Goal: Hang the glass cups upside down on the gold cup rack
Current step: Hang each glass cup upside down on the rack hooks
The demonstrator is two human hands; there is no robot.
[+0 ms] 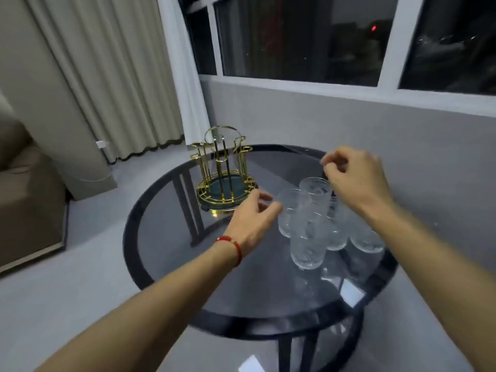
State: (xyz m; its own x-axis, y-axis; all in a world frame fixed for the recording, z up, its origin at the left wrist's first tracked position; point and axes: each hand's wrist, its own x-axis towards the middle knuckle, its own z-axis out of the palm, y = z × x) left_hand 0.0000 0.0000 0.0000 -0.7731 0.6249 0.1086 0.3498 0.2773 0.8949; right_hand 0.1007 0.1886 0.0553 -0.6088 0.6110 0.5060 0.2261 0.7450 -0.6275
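A gold wire cup rack (224, 170) with a dark round base stands at the back left of a round dark glass table (171, 237); no cup hangs on it. Several clear textured glass cups (308, 242) stand upright in a cluster on the right side of the table. My left hand (252, 216), with a red cord on the wrist, hovers between the rack and the nearest cup (288, 208), fingers apart and almost at its rim. My right hand (351, 178) hangs above the rear cup (315, 187) with fingers loosely curled, holding nothing.
The table's black rim (268, 323) runs close in front of me. A grey wall and dark window (295, 41) lie behind the table. A curtain (112, 76) and a beige sofa (24, 197) stand at the left.
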